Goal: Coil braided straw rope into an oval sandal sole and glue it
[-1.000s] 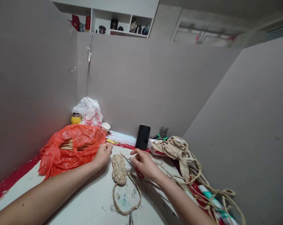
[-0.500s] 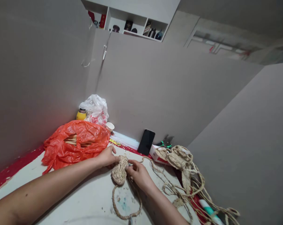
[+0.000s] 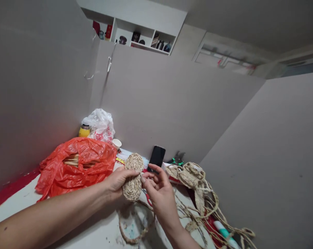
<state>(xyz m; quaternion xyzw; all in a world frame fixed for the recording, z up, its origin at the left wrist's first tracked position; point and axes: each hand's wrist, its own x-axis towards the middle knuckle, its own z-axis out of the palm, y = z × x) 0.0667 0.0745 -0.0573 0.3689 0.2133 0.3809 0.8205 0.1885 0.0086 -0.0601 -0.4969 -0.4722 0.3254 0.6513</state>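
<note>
A woven straw sole (image 3: pixel 133 185), coiled from braided cord into a long oval with a narrower waist, is held up off the table. My left hand (image 3: pixel 117 181) grips its left side, with the thumb across the front. At the sole's right edge, near the waist, my right hand (image 3: pixel 159 190) has its thumb and fingers drawn together; whatever lies between the fingertips is too small to make out. Red-handled scissors (image 3: pixel 147 198) lie partly hidden behind the right hand. A loop of braided cord (image 3: pixel 122 230) rests on the table below the sole.
An orange plastic bag (image 3: pixel 53 173) holding straw material sits left. Behind are a white plastic bag (image 3: pixel 101 122), yellow jar (image 3: pixel 84 131) and paper cup (image 3: pixel 116 143). A phone (image 3: pixel 157 157) leans near green-handled pliers (image 3: pixel 177 159). Straw braids (image 3: pixel 191 174) tangle at right beside a white-and-green tube (image 3: pixel 225 233).
The sole has risen off the table and now faces me more squarely. My left thumb has moved across its front, and the right hand has turned palm more upward. The view has shifted slightly.
</note>
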